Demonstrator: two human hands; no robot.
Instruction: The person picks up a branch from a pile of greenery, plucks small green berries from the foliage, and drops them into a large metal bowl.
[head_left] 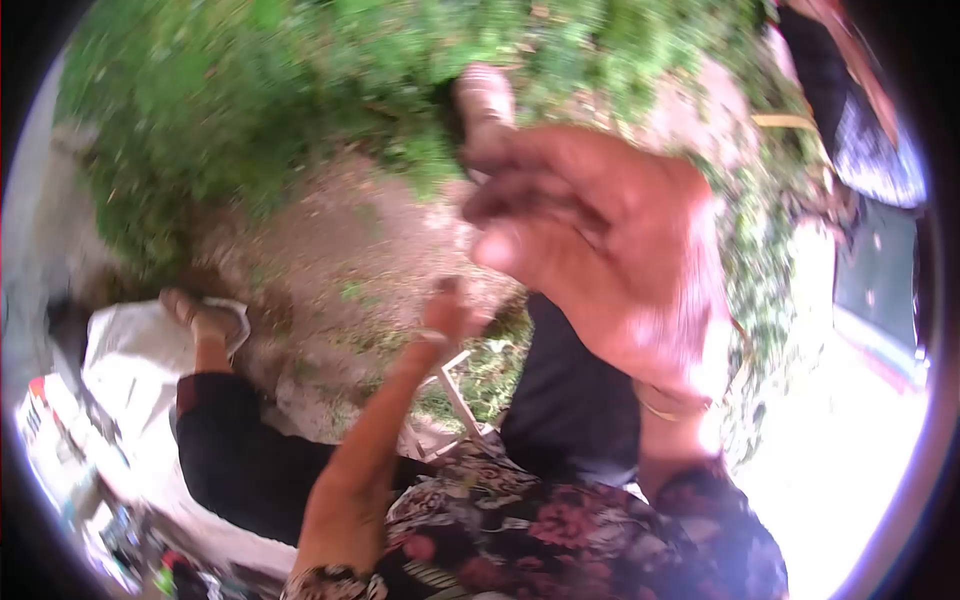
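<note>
My right hand (610, 240) is raised close to the camera, large and somewhat blurred. Its fingers are loosely bent, and the thumb tip stands a little apart from them with nothing visible between. Lower and farther off, my left hand (452, 315) hangs over the bare soil (340, 225), a bracelet (430, 337) at its wrist. Motion smears its fingers, and I cannot tell whether they hold anything. Leafy green plants (300, 90) lie in a heap beyond both hands.
A pale slatted frame (458, 398) stands between my legs. My foot (205, 315) at the left is on a white sheet or sack (130, 345). Another person's dark clothing (815, 70) shows at the upper right, above a grey-green panel (880, 265). Mixed objects lie at the lower left.
</note>
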